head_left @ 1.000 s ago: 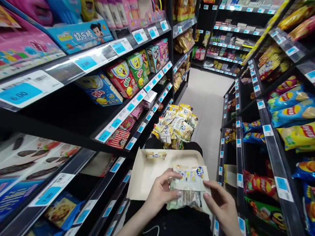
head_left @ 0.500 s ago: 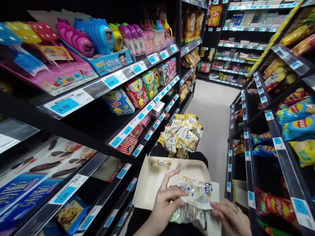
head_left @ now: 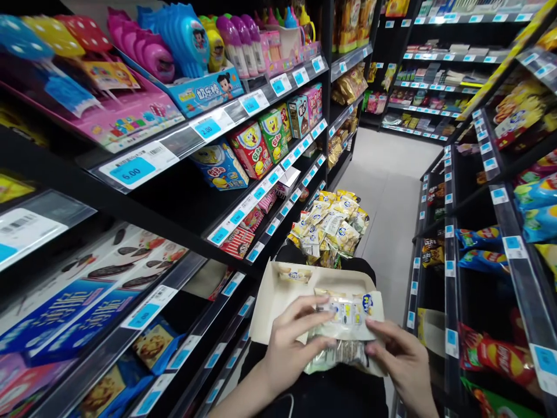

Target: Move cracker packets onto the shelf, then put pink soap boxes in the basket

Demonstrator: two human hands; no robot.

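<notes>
An open cream cardboard box [head_left: 266, 307] rests across my lap. Over its near side, a white snack packet [head_left: 348, 310] with a blue logo lies flat, and my left hand [head_left: 293, 334] pinches its left part with fingers on top and thumb below. My right hand [head_left: 398, 348] grips the right end of the packets between thumb and fingers. Below the first one, closer to me, a second shiny packet [head_left: 342, 353] with dark print and a greenish edge shows, partly hidden by both hands. Another small packet [head_left: 295, 274] stands against the box's far wall.
Beyond my knees, a heap of similar yellow and white packets [head_left: 333, 226] sits on the aisle floor [head_left: 385, 180]. Shelves of toys and candy boxes [head_left: 250, 148] rise close on my left. Racks with chip bags [head_left: 496, 348] line the right side.
The view has shifted, so the shelves appear farther right and slightly higher. The near packet looks drawn up closer under the upper one, and my right hand has closed in on its end.
</notes>
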